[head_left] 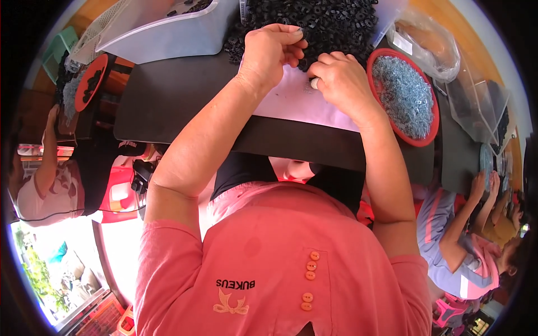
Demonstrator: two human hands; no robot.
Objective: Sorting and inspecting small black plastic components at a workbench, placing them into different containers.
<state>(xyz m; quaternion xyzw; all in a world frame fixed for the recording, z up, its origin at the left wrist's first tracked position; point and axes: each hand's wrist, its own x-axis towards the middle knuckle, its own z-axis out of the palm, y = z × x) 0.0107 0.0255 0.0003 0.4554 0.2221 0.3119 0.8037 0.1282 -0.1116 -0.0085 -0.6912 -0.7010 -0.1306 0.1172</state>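
Two bare hands meet over a pale sheet, at a heap of small black parts.
Nearest, a pink shirt bears dark, upside-down lettering. The right hand curls inward; its hold is hidden. The left hand pinches thumb to finger, contents unclear. Just beyond both, the heaped parts point every way, sharing no long axis. Right of the right hand: a red bowl of clear pieces.

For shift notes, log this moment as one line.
left hand: by black heap, hold unclear; right hand: over pale sheet, hold unclear; red bowl: right of sheet, bluish pieces
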